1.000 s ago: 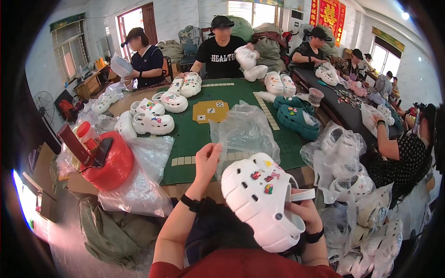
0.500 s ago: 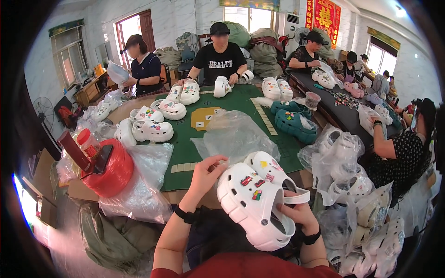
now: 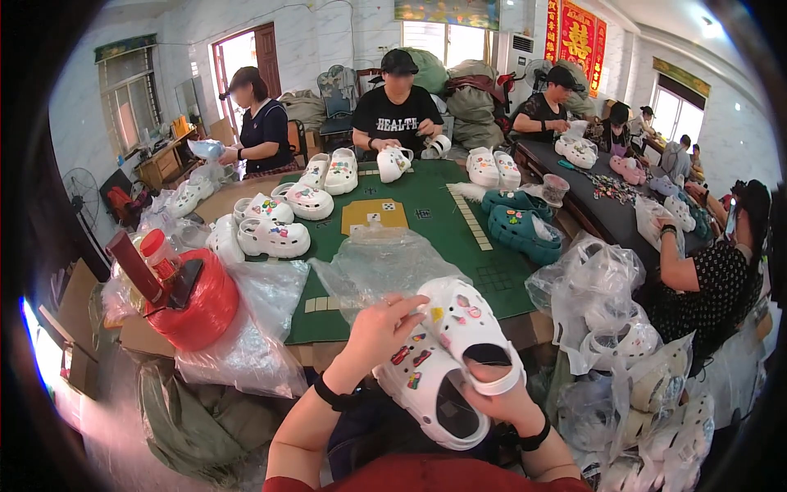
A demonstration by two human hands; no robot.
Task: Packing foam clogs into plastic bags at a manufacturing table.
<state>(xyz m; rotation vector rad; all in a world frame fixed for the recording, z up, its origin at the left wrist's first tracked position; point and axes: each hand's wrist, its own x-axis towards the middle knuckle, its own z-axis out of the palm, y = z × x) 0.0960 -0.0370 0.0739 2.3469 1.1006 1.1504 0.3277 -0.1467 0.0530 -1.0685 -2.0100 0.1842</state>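
Above the near table edge, my right hand [image 3: 506,403] grips a pair of white clogs by their heel ends. One clog [image 3: 459,316] lies on the right, with pastel charms on its toe. Its mate [image 3: 434,392] leans on the left with red and green charms, and its foot opening shows. My left hand [image 3: 379,336] has its fingers stretched out at the toe ends; whether they touch the clogs is hard to make out. Just beyond lies a crumpled clear plastic bag [image 3: 385,266] on the green table mat [image 3: 447,184].
White charm-covered clogs [image 3: 273,237] stand at the table's left, dark green clogs [image 3: 525,232] at its right. A red twine roll [image 3: 197,303] sits on plastic bags to my left. Bagged clogs [image 3: 611,328] pile up on my right. A co-worker [image 3: 399,111] handles a clog across the table.
The clogs have turned in my right hand, the pastel-charmed one now uppermost on the right. My left hand has moved slightly right and down toward their toes. Across the table, a co-worker's hands have shifted.
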